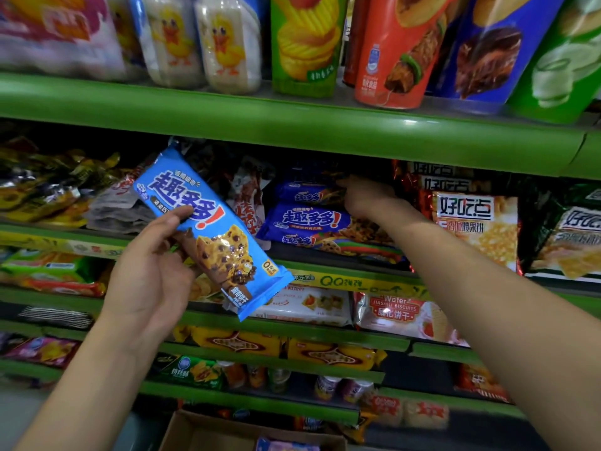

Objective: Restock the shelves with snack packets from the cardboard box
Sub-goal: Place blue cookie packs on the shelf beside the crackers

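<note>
Your left hand (153,271) grips a light blue cookie packet (213,234), thumb curled over its front face near the printed characters and the other fingers wrapped behind it; the packet sits tilted, upper end toward the top left, lower end down and to the right of the hand, held in front of the shelves and touching none of them. Your right hand (366,195) reaches into the second shelf (292,252), to the right of and slightly above the left hand; its fingers point toward the back and rest on or just over a stack of dark blue cookie packets (309,219) bearing the same brand lettering. How those fingers lie cannot be told: they are in shadow and seen from behind. Just right of the right hand stand orange-and-white cracker packets (474,229). Left of the left hand lies a heap of yellow and dark wrappers (48,187) on that same shelf. Above both hands, a green shelf edge (292,125) carries tall crisp canisters (400,50) and pale bags printed with a yellow duck (201,40). Below the hands, lower green shelves hold a white-and-red biscuit packet (396,315) and yellow packets (331,354). Lowest of all, beneath and between your forearms, the open cardboard box (227,434) shows one purple-blue packet (286,445) inside, partly cut off by the frame edge.
</note>
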`<move>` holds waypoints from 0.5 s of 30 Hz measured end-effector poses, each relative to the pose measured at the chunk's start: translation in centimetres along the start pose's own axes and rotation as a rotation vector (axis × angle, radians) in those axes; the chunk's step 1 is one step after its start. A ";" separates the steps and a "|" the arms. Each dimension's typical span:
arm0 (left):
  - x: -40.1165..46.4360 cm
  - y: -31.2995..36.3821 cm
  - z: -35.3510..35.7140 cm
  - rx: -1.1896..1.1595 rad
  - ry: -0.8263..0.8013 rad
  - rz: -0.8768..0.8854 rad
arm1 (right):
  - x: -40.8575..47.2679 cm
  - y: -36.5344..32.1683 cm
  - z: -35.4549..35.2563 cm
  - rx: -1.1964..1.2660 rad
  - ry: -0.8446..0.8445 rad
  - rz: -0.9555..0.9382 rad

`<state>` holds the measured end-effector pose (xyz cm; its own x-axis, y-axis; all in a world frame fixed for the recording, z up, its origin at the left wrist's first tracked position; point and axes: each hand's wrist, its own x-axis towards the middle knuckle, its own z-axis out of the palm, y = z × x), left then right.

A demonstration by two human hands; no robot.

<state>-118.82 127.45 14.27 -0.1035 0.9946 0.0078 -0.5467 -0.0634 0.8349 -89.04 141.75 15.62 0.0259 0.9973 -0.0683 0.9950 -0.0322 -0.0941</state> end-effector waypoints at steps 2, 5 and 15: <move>-0.1 0.1 0.0 -0.003 0.011 0.001 | 0.4 0.0 0.0 0.085 0.005 -0.016; -0.3 0.2 -0.1 0.013 0.033 0.005 | 1.0 0.0 -0.1 0.200 -0.003 -0.076; -0.6 0.8 -0.8 0.009 0.065 0.012 | 1.0 -1.1 -1.3 0.175 -0.126 -0.151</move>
<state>-119.89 126.71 14.50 -0.1638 0.9863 -0.0175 -0.5378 -0.0744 0.8398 -89.95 142.84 16.90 -0.1448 0.9760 -0.1624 0.9548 0.0947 -0.2818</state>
